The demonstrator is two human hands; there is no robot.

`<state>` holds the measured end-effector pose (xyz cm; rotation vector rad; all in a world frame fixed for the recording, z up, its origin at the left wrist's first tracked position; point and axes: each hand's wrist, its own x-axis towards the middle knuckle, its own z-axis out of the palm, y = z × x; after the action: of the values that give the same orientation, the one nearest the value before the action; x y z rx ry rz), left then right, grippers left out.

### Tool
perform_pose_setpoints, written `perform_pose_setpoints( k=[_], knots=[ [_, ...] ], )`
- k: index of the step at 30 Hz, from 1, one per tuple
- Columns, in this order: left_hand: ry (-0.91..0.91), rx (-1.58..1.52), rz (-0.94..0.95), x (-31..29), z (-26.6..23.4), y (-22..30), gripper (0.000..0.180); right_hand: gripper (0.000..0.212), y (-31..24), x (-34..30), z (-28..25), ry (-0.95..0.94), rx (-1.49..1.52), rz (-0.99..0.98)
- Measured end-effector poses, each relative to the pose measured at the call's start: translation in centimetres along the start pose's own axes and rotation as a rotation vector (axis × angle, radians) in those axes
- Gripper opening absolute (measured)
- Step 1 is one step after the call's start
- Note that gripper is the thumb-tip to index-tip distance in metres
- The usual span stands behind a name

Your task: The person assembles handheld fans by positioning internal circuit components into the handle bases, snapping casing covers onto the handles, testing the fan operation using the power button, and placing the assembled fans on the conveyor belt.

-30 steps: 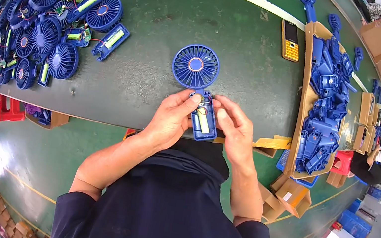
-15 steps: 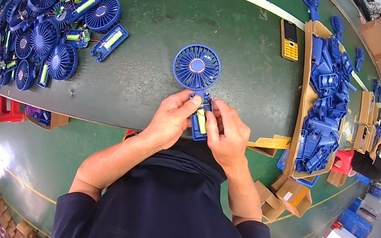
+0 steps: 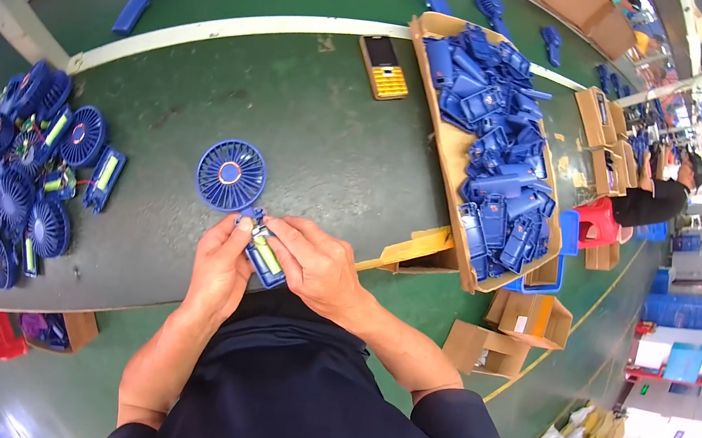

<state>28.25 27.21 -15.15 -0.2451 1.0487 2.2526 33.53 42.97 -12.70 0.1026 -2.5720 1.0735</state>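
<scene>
Green bench, fan assembly stn; both hands on one blue handheld fan (image 3: pixel 236 195) at near edge.

Surface: dark green table (image 3: pixel 294 117) w/ pale strip across far side; green floor beyond, stacked cartons and another person at right. Left hand (image 3: pixel 220 264) curled round the fan's open handle, fingers closed on it; right hand (image 3: pixel 315 264) partly closed, fingertips pinching same handle where yellow-green battery shows. Fan head lies flat on table just above hands. Pile of blue fan parts (image 3: pixel 15 172) crowds left edge. Cardboard tray of blue handle shells (image 3: pixel 497 151) fills right side, overhanging. Yellow keypad phone (image 3: pixel 384 68) far centre. Open room: bare mid-table betw. pile and tray.
</scene>
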Motion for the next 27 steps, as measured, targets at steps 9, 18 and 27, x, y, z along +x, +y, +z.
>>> perform_pose_setpoints(
  k=[9, 18, 27],
  knots=[
    [-0.013, -0.002, -0.035, -0.4, 0.8, 1.0, 0.039, 0.020, 8.9, 3.3, -15.3, 0.292, -0.780, -0.068],
    [0.004, -0.054, -0.045, -0.5, 1.0, 1.0, 0.035, 0.040, 11.8, 0.4, -24.0, -0.003, -0.903, 0.392],
    [0.013, -0.080, -0.107, -0.6, 1.1, 1.3, 0.029, 0.025, 9.1, 1.1, -24.1, -0.004, -0.605, 0.424]
  ],
)
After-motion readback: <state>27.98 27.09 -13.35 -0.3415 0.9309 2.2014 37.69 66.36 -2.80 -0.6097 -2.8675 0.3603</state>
